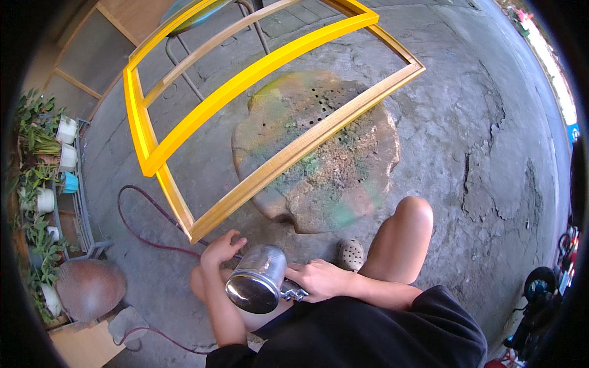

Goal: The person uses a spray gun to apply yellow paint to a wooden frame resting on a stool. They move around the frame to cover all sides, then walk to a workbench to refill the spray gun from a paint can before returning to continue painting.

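Head view: 1 partly yellow wooden frame (270, 61) is seen across the round paint-stained block (362, 153); on that block's near side, a metal-cup spray gun (261, 276) is grasped by the right hand (322, 280), the left hand (224, 248) being left free, loosely curled.

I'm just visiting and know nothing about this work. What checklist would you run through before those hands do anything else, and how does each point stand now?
1. Spray gun held: ok, the right hand is on it.
2. Left hand free: ok, it looks open, near the frame's closest corner.
3. Frame yellow all over: not ok, the near rail looks wood-coloured.
4. Hose clear of the visible shoe: ok, it loops off to the left.
5. Metal cup filled: cannot tell, its inside is hidden.
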